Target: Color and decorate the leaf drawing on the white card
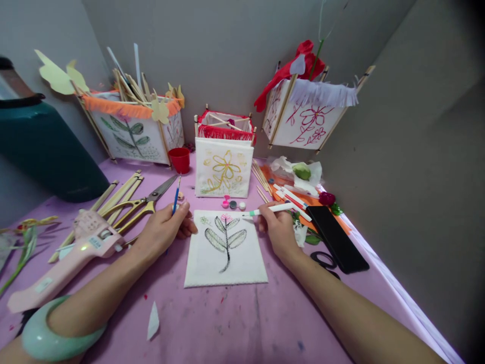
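A white square panel (245, 265) lies flat before me, bearing a drawn stem, green-shaded leaves and a pink flower at the top. My right hand (278, 230) grips a white marker with a green band (276, 208), its tip over the panel's upper right part. In my left hand (172, 225) is a blue paintbrush (176, 194), bristles up, beside the panel's left edge. Small open paint pots (233, 205), pink, dark and white, sit just behind the panel. Behind them stands another white panel (224, 169) with a yellow flower, leaning on a red-fringed box (227, 130).
Left are gold-handled scissors (146, 202), a pink glue gun (71, 263), wooden sticks (117, 199), a red cup (179, 161) and a teal bottle (41, 146). Right lie a black phone (337, 238) and black rings (323, 260). Decorated boxes (132, 134) stand behind; a paper scrap (153, 321) lies in front.
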Demonstrator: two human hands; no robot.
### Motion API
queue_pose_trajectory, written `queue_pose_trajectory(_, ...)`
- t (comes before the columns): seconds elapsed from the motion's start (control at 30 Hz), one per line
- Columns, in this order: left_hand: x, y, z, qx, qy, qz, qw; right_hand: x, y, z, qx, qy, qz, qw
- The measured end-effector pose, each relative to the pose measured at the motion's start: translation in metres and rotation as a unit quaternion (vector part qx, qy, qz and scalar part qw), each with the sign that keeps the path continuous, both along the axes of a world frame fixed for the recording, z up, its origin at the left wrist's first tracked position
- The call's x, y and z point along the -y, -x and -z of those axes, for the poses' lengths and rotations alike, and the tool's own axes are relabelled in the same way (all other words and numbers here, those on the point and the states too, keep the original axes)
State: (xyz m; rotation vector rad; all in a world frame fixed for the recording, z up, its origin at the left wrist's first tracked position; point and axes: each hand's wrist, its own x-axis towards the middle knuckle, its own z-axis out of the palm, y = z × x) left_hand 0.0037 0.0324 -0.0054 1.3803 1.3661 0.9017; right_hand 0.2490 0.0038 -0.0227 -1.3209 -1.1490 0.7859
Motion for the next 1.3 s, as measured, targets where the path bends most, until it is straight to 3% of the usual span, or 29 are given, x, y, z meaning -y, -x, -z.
queue_pose_trajectory(0.1,0.0,0.001,0.002,-0.002,-0.007,0.013,1.0,-0.002,0.001,0.004,-0.026,0.011,0.003,1.0)
queue_pose_trajectory(0.3,0.001,0.0,0.0,-0.003,-0.009,0.014,1.0,-0.003,-0.002,0.004,0.071,0.003,0.065,0.995)
queue_pose_trajectory(0.57,0.005,0.0,-0.005,0.02,-0.009,0.005,1.0,-0.001,-0.001,0.003,0.053,0.003,0.059,0.997)
queue_pose_trajectory(0.9,0.003,0.005,0.002,-0.067,-0.068,0.014,0.995,-0.001,0.0,0.005,0.06,-0.007,0.082,0.995)
queue_pose_trajectory(1.3,0.002,0.005,0.001,-0.08,-0.04,0.049,0.995,-0.002,-0.001,0.013,0.153,-0.044,0.087,0.983)
